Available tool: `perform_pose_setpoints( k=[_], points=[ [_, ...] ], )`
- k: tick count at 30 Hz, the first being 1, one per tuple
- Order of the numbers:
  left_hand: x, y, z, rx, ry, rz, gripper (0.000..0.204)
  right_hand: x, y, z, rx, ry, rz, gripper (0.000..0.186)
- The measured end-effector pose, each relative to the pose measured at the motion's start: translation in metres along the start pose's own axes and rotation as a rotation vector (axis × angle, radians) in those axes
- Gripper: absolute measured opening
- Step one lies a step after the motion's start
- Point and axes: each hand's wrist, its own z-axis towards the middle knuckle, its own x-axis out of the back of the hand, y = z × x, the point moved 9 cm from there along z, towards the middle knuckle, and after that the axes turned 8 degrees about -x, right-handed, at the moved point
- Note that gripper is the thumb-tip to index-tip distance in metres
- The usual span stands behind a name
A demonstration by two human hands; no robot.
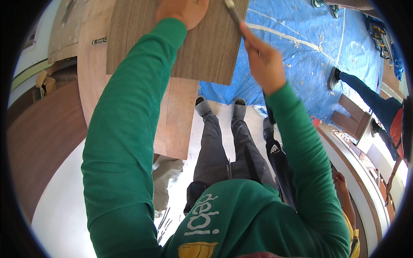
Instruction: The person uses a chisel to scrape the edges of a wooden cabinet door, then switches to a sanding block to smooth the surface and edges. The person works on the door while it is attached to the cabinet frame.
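At the top, my left hand rests over a grey-brown wood-grain board, its fingers mostly cut off by the frame edge. My right hand is closed round a long tool with a pale tip and dark lower handle, held slanting beside the board's right side. The board lies on paler plywood sheets. A small metal fitting is on the plywood left of the board.
Blue sheeting covers floor at upper right. Co-workers stand close: legs in dark trousers, another person at right, a hand behind my right arm. Brown panels, a cardboard box and loose boards surround me.
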Motion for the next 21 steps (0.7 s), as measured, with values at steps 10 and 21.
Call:
perform_pose_setpoints(
  k=[10,21],
  points=[
    [-0.001,0.006,0.002,-0.017,0.011,-0.015,0.070,-0.006,0.004,-0.014,-0.052,-0.028,0.083,0.048],
    [-0.002,0.008,0.006,-0.024,0.012,-0.019,0.067,-0.008,0.010,-0.025,0.136,0.048,-0.012,0.057]
  ],
)
